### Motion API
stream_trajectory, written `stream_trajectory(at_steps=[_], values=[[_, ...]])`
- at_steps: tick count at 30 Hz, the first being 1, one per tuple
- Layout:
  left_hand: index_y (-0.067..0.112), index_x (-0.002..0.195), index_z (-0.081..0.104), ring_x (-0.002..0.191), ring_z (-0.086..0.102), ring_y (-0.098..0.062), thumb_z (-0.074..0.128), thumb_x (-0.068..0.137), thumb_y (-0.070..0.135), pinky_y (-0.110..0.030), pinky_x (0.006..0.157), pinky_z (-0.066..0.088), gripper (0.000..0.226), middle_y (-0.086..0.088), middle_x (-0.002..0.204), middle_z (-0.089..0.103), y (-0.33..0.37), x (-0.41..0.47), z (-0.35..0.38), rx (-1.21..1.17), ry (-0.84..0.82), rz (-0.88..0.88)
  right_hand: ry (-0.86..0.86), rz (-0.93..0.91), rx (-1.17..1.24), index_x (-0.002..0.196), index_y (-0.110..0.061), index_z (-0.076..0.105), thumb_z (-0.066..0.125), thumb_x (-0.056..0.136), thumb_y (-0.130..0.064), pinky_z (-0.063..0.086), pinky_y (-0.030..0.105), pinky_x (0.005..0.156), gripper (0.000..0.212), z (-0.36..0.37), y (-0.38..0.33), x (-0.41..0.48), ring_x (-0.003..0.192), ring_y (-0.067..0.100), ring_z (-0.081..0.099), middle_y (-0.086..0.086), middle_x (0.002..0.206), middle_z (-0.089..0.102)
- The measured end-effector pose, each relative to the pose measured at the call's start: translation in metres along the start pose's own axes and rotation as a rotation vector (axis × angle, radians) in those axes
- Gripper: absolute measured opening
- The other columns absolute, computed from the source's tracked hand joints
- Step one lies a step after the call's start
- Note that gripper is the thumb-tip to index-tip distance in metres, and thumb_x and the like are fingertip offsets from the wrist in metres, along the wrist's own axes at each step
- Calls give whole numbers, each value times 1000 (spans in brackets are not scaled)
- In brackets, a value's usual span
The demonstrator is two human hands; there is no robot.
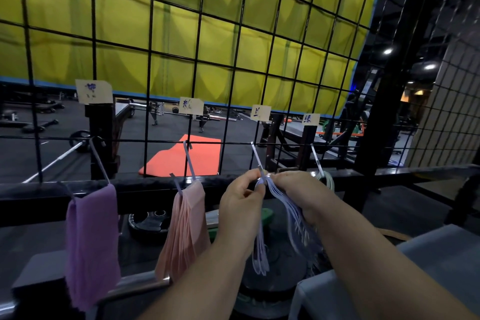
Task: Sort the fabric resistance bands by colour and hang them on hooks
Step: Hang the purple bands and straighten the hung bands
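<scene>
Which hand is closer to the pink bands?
Left. The left hand is just to the right of the pink bands. The right hand is farther right, beyond the left hand, gripping the blue bands.

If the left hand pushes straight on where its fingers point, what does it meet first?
Likely the lower end of the hook, where the left hand pinches the blue bands; the right hand sits just beyond. Depth is unclear.

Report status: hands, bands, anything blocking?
At third hook: left hand pinches blue bands, right hand grips more. Hung: purple bands, pink bands, green bands. Nothing blocking.
</scene>
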State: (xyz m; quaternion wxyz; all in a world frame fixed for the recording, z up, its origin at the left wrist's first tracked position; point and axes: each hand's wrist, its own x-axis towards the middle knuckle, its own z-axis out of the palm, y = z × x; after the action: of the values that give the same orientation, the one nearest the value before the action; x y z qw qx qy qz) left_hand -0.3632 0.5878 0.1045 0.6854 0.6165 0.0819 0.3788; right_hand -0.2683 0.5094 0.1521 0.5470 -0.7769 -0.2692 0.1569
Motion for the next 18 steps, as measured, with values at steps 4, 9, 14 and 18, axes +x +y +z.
stream_trajectory(at_steps=[4, 9, 14, 18], values=[[30, 120, 66, 113, 59, -5, 51, 99, 17, -28, 96, 49, 29, 9, 122, 65, -4, -1, 0, 10, 23, -18, 25, 7, 148, 93, -9, 76, 63, 93, -22, 52, 49, 96, 19, 8, 15, -3, 99, 37, 68, 16, 96, 75], [31, 117, 67, 103, 63, -24, 48, 100, 13, -40, 95, 52, 31, -6, 119, 65, -6, -1, -1, -42, -14, -59, 101, 20, 337, 94, -6, 72, 64, 91, -20, 57, 44, 74, 16, 24, 22, -8, 75, 32, 67, 20, 89, 73], [28, 107, 71, 94, 68, -11, 54, 97, 23, -22, 69, 51, 20, 4, 109, 70, 1, -1, -1, -116, -40, -137, 120, -12, 390, 92, -7, 69, 62, 92, -18, 55, 55, 77, 14, 25, 22, -8, 73, 31, 63, 16, 80, 70], [20, 92, 74, 63, 58, -17, 57, 94, 41, -24, 56, 43, 26, 0, 75, 69, 10, 10, -1, -115, 71, -212, 110, -15, 340, 100, -11, 65, 59, 96, -28, 55, 53, 85, 19, 23, 22, -4, 78, 30, 65, 17, 91, 72]])
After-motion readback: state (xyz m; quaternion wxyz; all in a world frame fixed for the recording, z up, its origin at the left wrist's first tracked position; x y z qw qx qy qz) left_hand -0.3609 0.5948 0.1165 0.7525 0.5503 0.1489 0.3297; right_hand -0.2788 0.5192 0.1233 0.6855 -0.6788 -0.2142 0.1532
